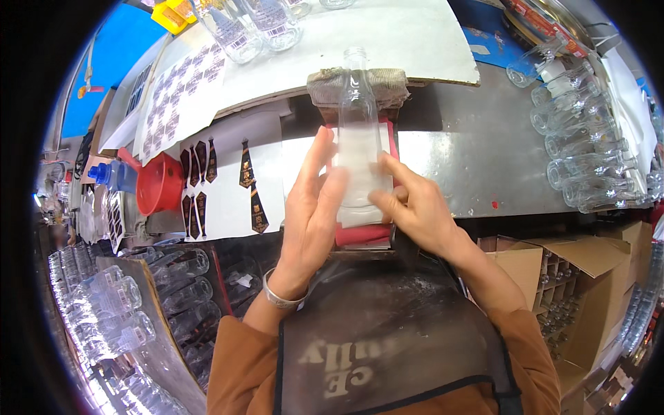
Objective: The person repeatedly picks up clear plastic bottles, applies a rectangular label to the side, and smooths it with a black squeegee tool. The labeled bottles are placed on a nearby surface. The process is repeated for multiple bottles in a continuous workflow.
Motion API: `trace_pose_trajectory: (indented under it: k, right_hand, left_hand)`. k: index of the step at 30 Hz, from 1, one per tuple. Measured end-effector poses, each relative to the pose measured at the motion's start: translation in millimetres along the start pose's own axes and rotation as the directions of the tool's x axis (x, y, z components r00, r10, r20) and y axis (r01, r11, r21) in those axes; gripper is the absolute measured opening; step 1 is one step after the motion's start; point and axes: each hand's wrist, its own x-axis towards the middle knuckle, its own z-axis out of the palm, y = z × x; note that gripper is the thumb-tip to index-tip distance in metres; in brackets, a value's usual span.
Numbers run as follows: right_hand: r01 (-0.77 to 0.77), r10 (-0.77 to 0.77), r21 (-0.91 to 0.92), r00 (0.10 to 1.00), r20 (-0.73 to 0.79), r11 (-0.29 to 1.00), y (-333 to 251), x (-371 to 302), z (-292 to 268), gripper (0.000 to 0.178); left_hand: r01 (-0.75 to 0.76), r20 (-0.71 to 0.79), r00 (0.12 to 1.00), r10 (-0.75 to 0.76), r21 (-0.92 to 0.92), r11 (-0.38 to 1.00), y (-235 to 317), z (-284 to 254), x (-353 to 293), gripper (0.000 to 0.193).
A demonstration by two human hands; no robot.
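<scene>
A clear glass bottle lies with its neck pointing away from me, a whitish patch on its body. Its neck rests on a cloth-wrapped block, and its body lies over a red pad. Along the bottle's left side is my left hand, fingers stretched out and thumb near the glass. My right hand is at the bottle's right side, with forefinger and thumb apart by the whitish patch. Its other fingers are bent and partly hidden. Motion blurs the fingertips, so firm contact is hard to judge.
Dark tie-shaped labels lie on a white sheet at left, near a red plastic pot and a blue-capped bottle. Glass bottles line the right side; more stand on the white board. A divided cardboard box stands lower right.
</scene>
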Motion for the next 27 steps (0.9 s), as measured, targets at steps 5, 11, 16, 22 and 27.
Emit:
trace_pose_trajectory:
  k: [5, 11, 16, 22, 27]
  right_hand:
    - [-0.075, 0.066, 0.078, 0.992, 0.109, 0.994, 0, 12, -10, 0.057]
    - [-0.071, 0.071, -0.004, 0.995, 0.063, 0.997, 5, 9, -4, 0.053]
    - [-0.09, 0.095, 0.146, 0.995, -0.029, 0.985, 22, -6, -12, 0.045]
    - [-0.113, 0.129, 0.229, 0.99, -0.056, 0.967, 20, -9, -19, 0.041]
    - [-0.099, 0.112, 0.179, 0.992, -0.064, 0.979, 23, -16, -22, 0.037]
  left_hand:
    - [0.031, 0.008, 0.999, -0.031, -0.009, 0.999, -47, -1, 2, 0.059]
    - [-0.083, -0.056, 0.995, 0.085, 0.036, 0.996, -63, -9, -5, 0.056]
    - [-0.298, -0.065, 0.873, 0.483, 0.713, 0.634, -93, -86, -46, 0.057]
    - [-0.17, 0.021, 0.905, 0.424, 0.933, 0.316, -147, -169, -99, 0.05]
    - [-0.21, -0.002, 0.918, 0.398, 0.847, 0.488, -123, -162, -96, 0.022]
